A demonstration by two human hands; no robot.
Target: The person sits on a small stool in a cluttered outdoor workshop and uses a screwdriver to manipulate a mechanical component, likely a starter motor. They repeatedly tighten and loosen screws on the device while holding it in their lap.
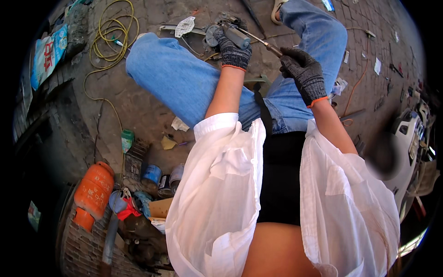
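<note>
My left hand (234,51), in a dark grey knit glove with an orange cuff, is wrapped round a small electric motor (237,38) with a grey cylindrical body. A round metal housing (212,35) sits at its left end, with a curved metal rail (196,30) running off to the left. In the same kind of glove, my right hand (302,69) is closed round the brown handle of a screwdriver (274,49). Its thin shaft slants up and left to the motor assembly; whether the tip touches a screw is too small to tell.
A white tag (185,27) lies over the rail. Yellow hose (108,46) coils on the brick floor at far left. An orange gas cylinder (94,189) and several cans (152,174) stand at lower left. Small parts and scraps litter the right side.
</note>
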